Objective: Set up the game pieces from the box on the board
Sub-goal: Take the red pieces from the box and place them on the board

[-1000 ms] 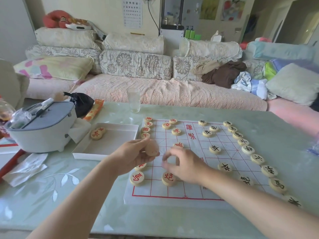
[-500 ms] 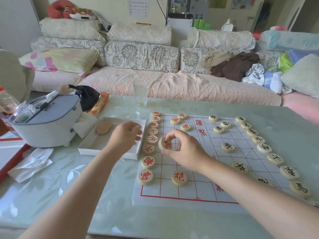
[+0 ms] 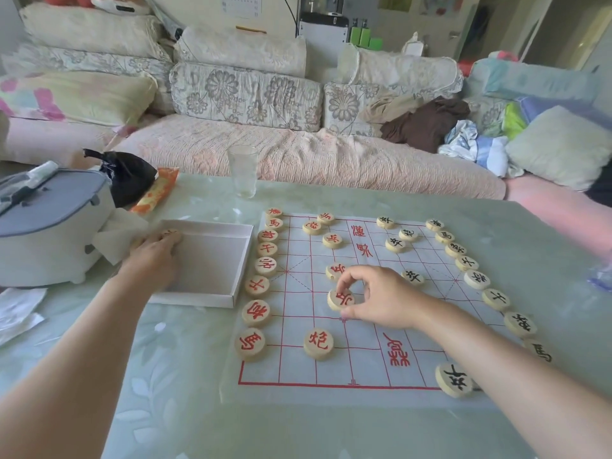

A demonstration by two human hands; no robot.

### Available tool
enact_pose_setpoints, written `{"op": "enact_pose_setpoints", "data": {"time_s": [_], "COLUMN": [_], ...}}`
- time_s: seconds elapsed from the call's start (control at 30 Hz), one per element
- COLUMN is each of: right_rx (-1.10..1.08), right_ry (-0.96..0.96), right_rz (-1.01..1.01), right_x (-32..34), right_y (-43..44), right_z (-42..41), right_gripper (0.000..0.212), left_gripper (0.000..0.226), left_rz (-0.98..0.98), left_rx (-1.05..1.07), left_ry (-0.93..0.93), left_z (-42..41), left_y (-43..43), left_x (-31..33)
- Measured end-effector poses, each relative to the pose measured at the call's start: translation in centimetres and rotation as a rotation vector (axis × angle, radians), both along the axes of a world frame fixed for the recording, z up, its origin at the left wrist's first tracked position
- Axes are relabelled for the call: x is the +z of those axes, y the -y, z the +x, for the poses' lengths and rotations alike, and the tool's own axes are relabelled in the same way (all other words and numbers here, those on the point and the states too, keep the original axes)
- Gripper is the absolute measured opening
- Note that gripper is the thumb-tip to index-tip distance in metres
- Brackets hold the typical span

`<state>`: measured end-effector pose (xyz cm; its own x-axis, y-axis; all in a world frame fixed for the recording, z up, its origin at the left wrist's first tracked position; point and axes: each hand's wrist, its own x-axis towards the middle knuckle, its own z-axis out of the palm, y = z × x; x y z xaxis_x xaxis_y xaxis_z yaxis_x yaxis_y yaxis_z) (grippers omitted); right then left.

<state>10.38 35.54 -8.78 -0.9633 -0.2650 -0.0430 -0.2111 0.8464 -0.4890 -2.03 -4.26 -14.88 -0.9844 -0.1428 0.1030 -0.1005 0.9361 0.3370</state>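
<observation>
Placement is the step in hand. The right hand [image 3: 381, 301] pinches a red soldier disc [image 3: 341, 299] by its rim between thumb and forefinger, the other fingers lifted. It sits low on the board [image 3: 331, 380], at about 1 o'clock of the red cannon disc [image 3: 318, 342]; whether it has touched down I cannot tell.

To do this well, I would centre the disc on a line crossing, in row with the neighbouring soldier disc [image 3: 334, 270] at its 12 o'clock. Then open the pinch and lift straight up so nothing skids on the smooth sheet. The forearm passes close above a black disc [image 3: 453, 380] at the board's 5 o'clock, so it is best kept raised.

Farther off, at the board's 9 o'clock, the left hand [image 3: 155, 256] reaches into the box [image 3: 212, 294], fingers curled over a boxed disc [image 3: 170, 233] in its 11 o'clock corner. That one should clear the box wall and the red column [image 3: 265, 266] on its way over.
</observation>
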Motion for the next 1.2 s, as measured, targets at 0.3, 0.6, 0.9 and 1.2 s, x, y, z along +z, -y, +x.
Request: {"op": "enact_pose_setpoints", "data": {"time_s": [0.3, 0.6, 0.9, 1.2], "right_rx": [0.027, 0.058, -0.11, -0.222], "right_ry": [-0.005, -0.103, 0.131, 0.223], "right_rz": [0.111, -0.069, -0.682, -0.93], "right_x": [-0.3, -0.3, 0.5, 0.8], "right_y": [0.6, 2.7, 5.4, 5.8], "right_z": [0.2, 1.1, 2.1, 2.6], "right_gripper": [0.018, 0.01, 0.016, 0.023], "left_gripper": [0.048, 0.063, 0.061, 0.064], "left_rz": [-0.157, 0.182, 0.544, 0.625], "left_rx": [0.048, -0.148, -0.488, -0.568], "left_ry": [0.017, -0.121, -0.112, -0.071], "left_z": [0.2, 4.4, 10.5, 12.6], "left_y": [-0.3, -4.3, -12.6, -16.9], "left_x": [0.5, 4.2, 7.6, 7.3]}}
